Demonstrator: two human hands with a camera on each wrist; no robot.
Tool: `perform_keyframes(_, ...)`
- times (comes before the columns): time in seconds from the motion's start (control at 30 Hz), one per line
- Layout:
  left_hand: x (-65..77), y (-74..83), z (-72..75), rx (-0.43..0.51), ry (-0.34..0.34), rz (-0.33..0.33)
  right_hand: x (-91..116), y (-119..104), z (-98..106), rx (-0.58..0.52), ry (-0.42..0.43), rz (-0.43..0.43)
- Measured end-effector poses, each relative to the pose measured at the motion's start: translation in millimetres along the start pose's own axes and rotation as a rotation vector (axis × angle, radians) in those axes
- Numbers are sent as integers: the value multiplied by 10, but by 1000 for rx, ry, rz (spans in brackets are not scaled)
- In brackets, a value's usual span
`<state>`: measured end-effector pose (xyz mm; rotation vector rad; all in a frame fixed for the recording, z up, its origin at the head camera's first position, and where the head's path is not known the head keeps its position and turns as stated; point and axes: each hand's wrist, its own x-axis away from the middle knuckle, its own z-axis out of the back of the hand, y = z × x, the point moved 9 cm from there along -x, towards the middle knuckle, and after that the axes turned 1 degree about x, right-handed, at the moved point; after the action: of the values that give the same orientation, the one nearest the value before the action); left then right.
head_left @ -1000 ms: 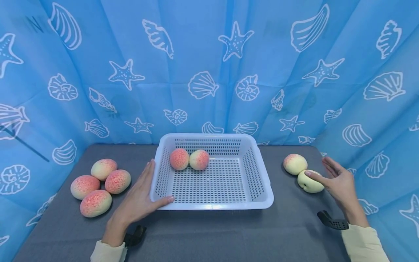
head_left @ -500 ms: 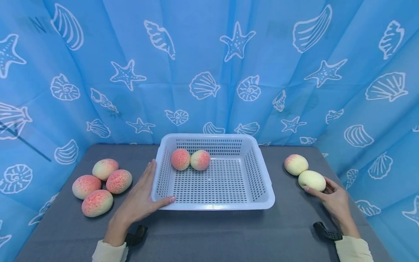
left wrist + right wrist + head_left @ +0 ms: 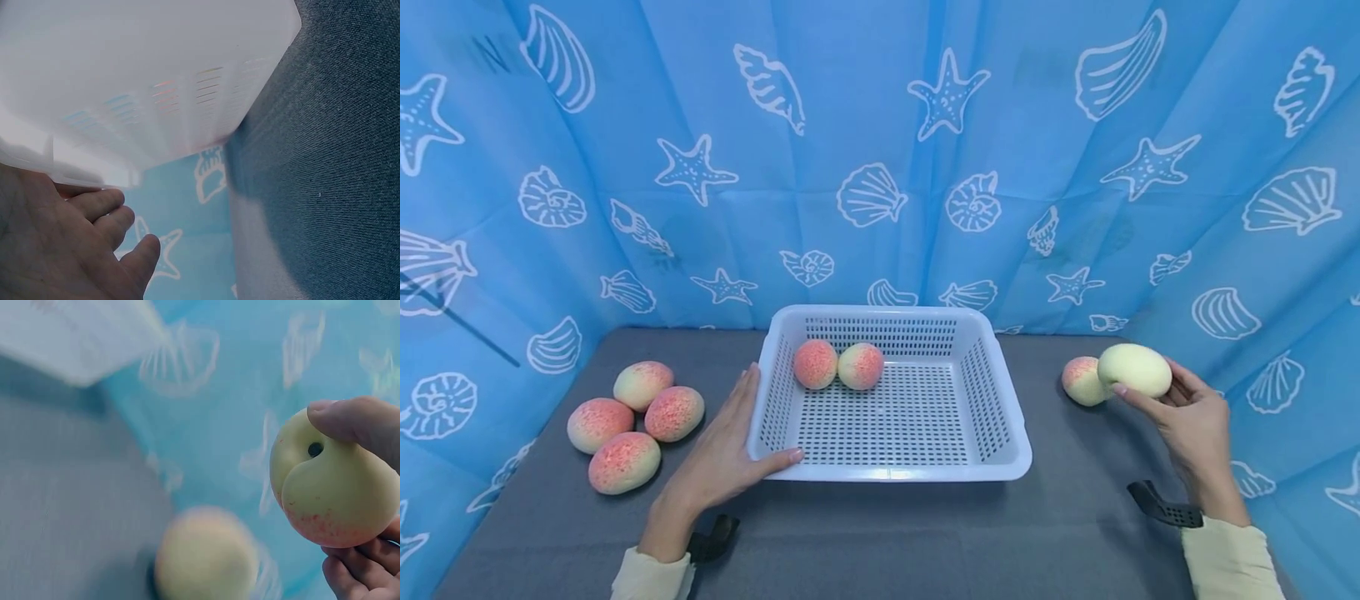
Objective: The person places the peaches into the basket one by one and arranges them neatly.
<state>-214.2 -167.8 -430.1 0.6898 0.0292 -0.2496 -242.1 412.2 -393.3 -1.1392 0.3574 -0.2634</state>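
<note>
My right hand (image 3: 1197, 421) grips a pale yellow peach (image 3: 1135, 371) between thumb and fingers, raised off the table. In the right wrist view this peach (image 3: 337, 487) shows its dark stem hole and a reddish speckled underside. Another peach (image 3: 1082, 382) lies on the table just left of it, partly covered. My left hand (image 3: 718, 458) rests against the left side of a white perforated plastic basket (image 3: 887, 473), fingers straight, thumb over the front rim. Inside, two pink-and-yellow peaches sit side by side near the back left, the left peach (image 3: 815, 364) touching the right peach (image 3: 861, 367).
On the left of the grey-covered table (image 3: 880, 542), several peaches (image 3: 625, 463) lie in a cluster. A blue curtain (image 3: 880, 167) with white shell and starfish prints hangs behind and along both sides. A dark strap piece (image 3: 1163, 504) sits at the right wrist.
My right hand has closed round the pale peach and lifted it off the table. The peach beside it has turned a little and shifted slightly right. My left hand stays at the basket.
</note>
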Motion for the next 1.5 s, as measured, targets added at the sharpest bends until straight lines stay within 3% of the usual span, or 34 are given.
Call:
perform_keyframes(0.13, 0, -10, 0, 0, -1, 2, -34, -492, -325, -93, -107, 104)
perform_keyframes(0.4, -3, -24, -9, 3, 0, 12, -86, -1253, -1323, -71, -337, 279)
perform_keyframes(0.57, -10, -18, -14, 11, 8, 8, -54, -1401, -1986, -116, -489, 299)
perform_keyframes(0.77, -14, -4, -22, 8, 6, 8, 4, -1253, -2581, -57, -598, 193)
perform_keyframes(0.97, -15, -14, -4, -1, 6, 7, 24, -1108, -2885, 122, -642, 116)
perform_keyframes(1.17, -15, -6, -6, -4, 5, 4, 57, -961, -2969, 256, -660, 63)
perform_keyframes(1.5, -12, -5, -1, -1, 1, 3, 101, -842, -3066, 414, -647, 100)
